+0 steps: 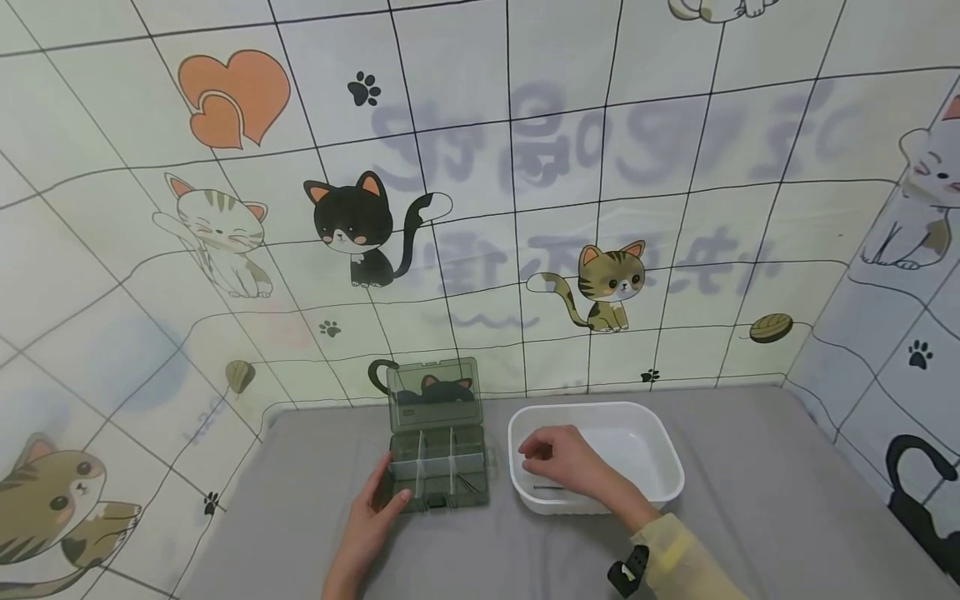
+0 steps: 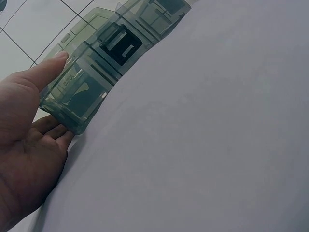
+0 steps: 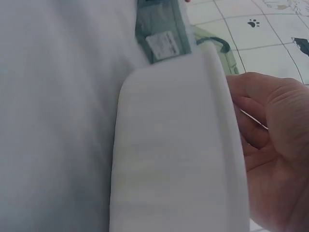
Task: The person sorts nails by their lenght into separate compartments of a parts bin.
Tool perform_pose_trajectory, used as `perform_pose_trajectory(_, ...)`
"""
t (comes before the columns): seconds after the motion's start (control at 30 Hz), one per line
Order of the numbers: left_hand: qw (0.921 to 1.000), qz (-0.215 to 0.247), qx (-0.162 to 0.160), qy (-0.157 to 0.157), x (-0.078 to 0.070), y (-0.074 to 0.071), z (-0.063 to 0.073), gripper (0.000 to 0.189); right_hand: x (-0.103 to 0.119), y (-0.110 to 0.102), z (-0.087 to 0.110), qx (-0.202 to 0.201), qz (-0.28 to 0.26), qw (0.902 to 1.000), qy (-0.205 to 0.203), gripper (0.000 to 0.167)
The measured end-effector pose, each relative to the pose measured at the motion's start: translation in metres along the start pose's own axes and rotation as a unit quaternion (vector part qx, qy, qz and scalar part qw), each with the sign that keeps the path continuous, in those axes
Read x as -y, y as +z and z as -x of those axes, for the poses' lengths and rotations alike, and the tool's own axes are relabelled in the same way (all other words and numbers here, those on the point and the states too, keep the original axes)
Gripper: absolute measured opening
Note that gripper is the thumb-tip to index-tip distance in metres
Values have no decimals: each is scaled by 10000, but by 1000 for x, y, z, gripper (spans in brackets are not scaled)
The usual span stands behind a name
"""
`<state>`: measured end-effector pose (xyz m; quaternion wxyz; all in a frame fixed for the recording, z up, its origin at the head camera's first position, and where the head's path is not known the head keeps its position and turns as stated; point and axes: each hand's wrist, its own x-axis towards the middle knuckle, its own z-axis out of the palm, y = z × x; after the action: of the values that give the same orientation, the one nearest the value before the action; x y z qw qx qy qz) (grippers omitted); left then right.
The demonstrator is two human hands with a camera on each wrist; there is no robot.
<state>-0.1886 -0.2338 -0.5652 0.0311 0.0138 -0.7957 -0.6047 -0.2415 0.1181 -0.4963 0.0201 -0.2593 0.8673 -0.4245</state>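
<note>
A green see-through compartment box [image 1: 437, 467] stands with its lid [image 1: 435, 408] raised at the back. My left hand [image 1: 371, 508] grips its left side, the thumb at the front left corner; the left wrist view shows the fingers against the side wall. Several thin dark sticks [image 1: 467, 483] lie in the box's front right compartment. My right hand [image 1: 566, 460] is over the left part of a white basin [image 1: 671, 458], fingers bent. Below it in the basin lies a thin dark stick [image 1: 549, 487]. The basin wall hides the right fingertips in the right wrist view.
A grey cloth [image 1: 750, 483] covers the table. Behind and beside it hang white gridded sheets [image 1: 480, 308] with cat drawings. The basin stands just right of the box, with a narrow gap between them. A black curved object [image 1: 922, 500] is at the right edge.
</note>
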Motion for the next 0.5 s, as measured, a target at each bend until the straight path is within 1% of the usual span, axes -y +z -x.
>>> perform_pose_trajectory(0.2, 10000, 33, 19, -63, 1, 0, -1, 77, -14, -8, 7, 207, 281, 9991, 247, 13)
perform_pose_trajectory(0.37, 9999, -12, -7, -117, 0, 0, -1, 78, -23, -10, 10, 486, 191, 9974, 498, 15)
perform_pose_trajectory(0.5, 9999, -11, 16, -171, 0, 1, -1, 78, -27, -9, 10, 606, 165, 9964, 565, 17)
